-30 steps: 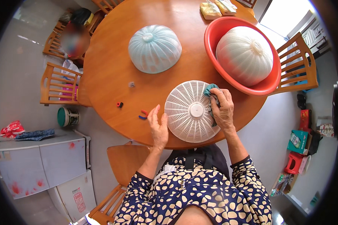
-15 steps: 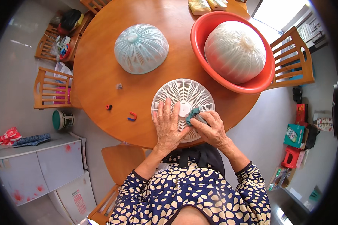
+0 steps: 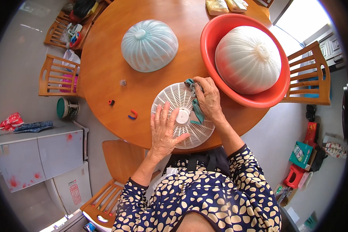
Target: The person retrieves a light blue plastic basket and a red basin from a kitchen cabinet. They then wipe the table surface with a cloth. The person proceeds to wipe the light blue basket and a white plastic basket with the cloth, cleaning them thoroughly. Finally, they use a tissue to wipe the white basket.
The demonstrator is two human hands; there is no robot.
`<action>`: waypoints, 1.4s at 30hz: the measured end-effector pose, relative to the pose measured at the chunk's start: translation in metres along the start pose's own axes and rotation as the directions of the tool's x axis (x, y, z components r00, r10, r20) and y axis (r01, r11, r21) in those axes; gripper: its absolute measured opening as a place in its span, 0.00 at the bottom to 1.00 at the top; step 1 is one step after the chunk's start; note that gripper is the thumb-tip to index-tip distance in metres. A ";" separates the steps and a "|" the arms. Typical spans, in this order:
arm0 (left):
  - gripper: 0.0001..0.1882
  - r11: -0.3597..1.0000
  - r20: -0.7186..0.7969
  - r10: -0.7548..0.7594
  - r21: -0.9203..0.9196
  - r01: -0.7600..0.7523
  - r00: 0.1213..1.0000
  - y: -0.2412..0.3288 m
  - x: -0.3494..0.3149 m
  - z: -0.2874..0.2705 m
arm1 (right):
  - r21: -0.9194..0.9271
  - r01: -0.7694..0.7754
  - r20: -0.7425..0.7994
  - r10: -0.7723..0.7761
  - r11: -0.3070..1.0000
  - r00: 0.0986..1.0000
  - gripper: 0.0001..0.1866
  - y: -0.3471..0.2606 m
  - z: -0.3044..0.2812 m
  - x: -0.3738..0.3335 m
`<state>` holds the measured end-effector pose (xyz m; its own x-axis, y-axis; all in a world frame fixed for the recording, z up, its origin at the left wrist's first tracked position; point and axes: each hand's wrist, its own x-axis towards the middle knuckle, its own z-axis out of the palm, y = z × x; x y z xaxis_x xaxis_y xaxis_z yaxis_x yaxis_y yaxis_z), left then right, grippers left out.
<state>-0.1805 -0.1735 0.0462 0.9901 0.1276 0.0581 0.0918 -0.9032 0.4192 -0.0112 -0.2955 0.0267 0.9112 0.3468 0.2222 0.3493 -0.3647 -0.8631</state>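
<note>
A white slatted plastic dome cover (image 3: 173, 94) with a round white knob at its centre sits at the near edge of the table, in front of me. Spread over its left side is my left hand (image 3: 164, 133), fingers apart and holding nothing. My right hand (image 3: 209, 97) grips a grey-green cloth (image 3: 197, 110) and presses it against the cover's far right rim. Part of the cloth hangs down toward the knob. Beyond, a pale blue dome cover (image 3: 150, 48) stands on the table. Another white dome cover (image 3: 249, 62) rests inside a red basin (image 3: 207, 46) at the right.
The round wooden table (image 3: 100, 65) carries a red-and-blue horseshoe magnet (image 3: 132, 115), a small black-and-red piece (image 3: 111, 102) and a small clear item (image 3: 123, 82). Yellow packs (image 3: 217, 7) lie at the far edge. Wooden chairs (image 3: 58, 75) surround the table.
My right hand has moved the cloth from beside the knob out to the far right rim, and the cloth has opened out. The cover has shifted slightly left under my left hand.
</note>
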 end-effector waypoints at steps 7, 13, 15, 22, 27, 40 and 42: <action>0.46 0.999 0.016 -0.047 -0.018 0.047 0.999 0.003 0.001 -0.003 | -0.229 0.161 -0.066 -0.180 0.960 0.981 0.18 0.007 -0.037 -0.066; 0.46 0.999 0.074 -0.037 0.018 0.036 0.997 -0.003 -0.004 -0.004 | -0.103 0.034 0.014 -0.032 0.994 0.999 0.29 0.016 -0.047 -0.120; 0.48 0.999 0.086 -0.036 0.042 0.032 0.996 0.000 -0.005 -0.008 | -0.063 -0.017 0.037 0.019 0.998 0.999 0.31 0.015 -0.041 -0.104; 0.62 0.999 0.017 0.001 0.044 -0.002 1.000 0.000 0.005 -0.009 | 0.302 -0.187 -0.021 0.203 0.935 0.979 0.18 0.047 -0.002 -0.015; 0.63 0.995 0.021 -0.051 0.083 0.049 0.998 0.006 0.012 -0.007 | 0.298 -0.218 -0.115 0.261 0.929 0.958 0.22 0.084 0.029 -0.012; 0.65 0.997 0.003 -0.005 0.073 0.005 1.000 -0.004 0.008 -0.001 | -0.144 -0.039 -0.265 -0.001 0.989 0.964 0.37 -0.004 0.014 -0.146; 0.64 0.998 0.005 0.011 0.064 -0.011 1.000 -0.004 0.008 -0.001 | -0.282 0.039 -0.280 -0.121 0.959 0.953 0.35 -0.009 0.018 -0.158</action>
<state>-0.1733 -0.1689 0.0462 0.9915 0.1160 0.0584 0.0874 -0.9288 0.3602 -0.1621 -0.3314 -0.0090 0.8869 0.1327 0.4426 0.4316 -0.5797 -0.6911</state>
